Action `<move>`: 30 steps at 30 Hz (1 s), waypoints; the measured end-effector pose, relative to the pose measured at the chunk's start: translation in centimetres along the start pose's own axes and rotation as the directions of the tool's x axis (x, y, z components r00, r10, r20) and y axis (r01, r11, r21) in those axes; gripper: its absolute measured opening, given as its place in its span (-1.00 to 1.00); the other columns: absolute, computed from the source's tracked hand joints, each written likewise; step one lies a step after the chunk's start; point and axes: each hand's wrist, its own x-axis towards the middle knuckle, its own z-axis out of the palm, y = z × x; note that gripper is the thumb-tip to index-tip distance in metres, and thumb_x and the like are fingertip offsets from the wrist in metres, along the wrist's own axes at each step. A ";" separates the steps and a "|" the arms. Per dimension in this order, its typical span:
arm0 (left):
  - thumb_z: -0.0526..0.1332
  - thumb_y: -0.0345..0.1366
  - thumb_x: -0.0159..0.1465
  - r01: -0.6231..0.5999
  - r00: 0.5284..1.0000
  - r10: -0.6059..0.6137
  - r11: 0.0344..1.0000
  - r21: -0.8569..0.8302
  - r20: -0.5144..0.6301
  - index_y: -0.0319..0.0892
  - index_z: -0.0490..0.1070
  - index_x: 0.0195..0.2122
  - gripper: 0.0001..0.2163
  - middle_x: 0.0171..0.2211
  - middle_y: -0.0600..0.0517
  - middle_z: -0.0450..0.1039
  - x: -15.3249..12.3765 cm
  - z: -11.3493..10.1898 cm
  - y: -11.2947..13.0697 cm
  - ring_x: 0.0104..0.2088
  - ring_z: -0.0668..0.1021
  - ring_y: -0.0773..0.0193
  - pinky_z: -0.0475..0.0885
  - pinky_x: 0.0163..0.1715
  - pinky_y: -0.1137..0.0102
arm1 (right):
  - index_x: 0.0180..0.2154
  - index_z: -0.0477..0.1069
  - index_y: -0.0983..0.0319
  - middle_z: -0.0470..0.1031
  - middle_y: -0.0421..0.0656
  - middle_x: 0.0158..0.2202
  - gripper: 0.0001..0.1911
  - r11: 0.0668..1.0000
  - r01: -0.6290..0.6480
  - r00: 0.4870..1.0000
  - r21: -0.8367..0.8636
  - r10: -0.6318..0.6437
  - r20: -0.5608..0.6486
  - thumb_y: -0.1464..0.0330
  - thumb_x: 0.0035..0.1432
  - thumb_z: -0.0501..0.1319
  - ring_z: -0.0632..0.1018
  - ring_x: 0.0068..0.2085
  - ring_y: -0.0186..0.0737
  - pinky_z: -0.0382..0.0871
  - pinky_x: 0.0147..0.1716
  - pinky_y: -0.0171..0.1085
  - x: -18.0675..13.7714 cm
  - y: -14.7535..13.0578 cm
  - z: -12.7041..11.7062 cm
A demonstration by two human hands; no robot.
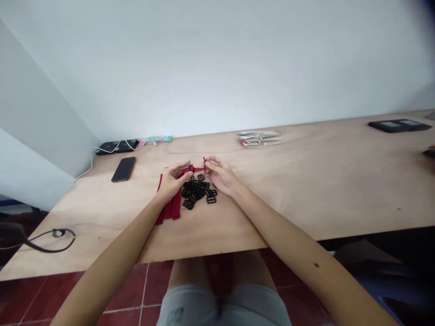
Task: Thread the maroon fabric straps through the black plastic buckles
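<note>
My left hand [174,177] pinches a red strap [197,170] together with a small black buckle [191,169] threaded on it. The strap's end [204,160] is pinched in the fingertips of my right hand [220,174]. Both hands hover just above a pile of several black plastic buckles [199,191] on the wooden table [306,181]. More red straps [170,209] lie under my left wrist, running toward the table's front edge.
A dark phone [123,169] lies to the left. Behind it sit a black power strip [115,146] with a white cable and a teal packet [158,139]. Flat packets [258,137] rest at the back, a black tray [399,125] far right, a black cable [50,240] front left.
</note>
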 end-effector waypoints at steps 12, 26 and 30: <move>0.52 -0.05 0.21 -0.011 0.995 0.018 0.997 -0.075 0.094 -0.25 0.58 0.08 -0.49 -0.04 -0.21 0.70 -0.2 0.5 -0.5 -0.01 0.73 0.01 0.63 0.15 0.04 | -0.16 0.63 0.20 0.72 -0.14 -0.23 -0.56 0.973 0.005 0.992 -0.232 0.024 0.122 0.15 -0.03 0.61 0.66 -0.28 -0.23 0.54 -0.22 -0.26 -0.2 1.3 -0.4; 0.48 -0.10 0.26 -0.098 0.945 0.040 0.981 0.167 0.323 -0.17 0.64 0.02 -0.63 0.03 -0.19 0.68 -0.5 0.5 -0.2 0.05 0.70 -0.06 0.62 0.14 0.05 | -0.08 0.60 0.10 0.63 -0.21 -0.24 -0.54 0.997 0.005 0.994 -0.076 0.003 0.106 0.16 -0.01 0.60 0.61 -0.23 -0.23 0.56 -0.18 -0.28 -0.4 0.0 0.1; 0.48 -0.11 0.26 -0.076 0.940 0.029 0.989 0.125 0.340 -0.19 0.64 0.01 -0.64 0.01 -0.20 0.69 -0.4 0.5 0.5 0.01 0.72 -0.04 0.64 0.08 0.09 | -0.09 0.59 0.09 0.61 -0.25 -0.27 -0.55 0.999 0.001 0.992 -0.037 0.004 0.129 0.18 -0.01 0.60 0.60 -0.25 -0.25 0.55 -0.16 -0.28 -0.6 -0.2 0.3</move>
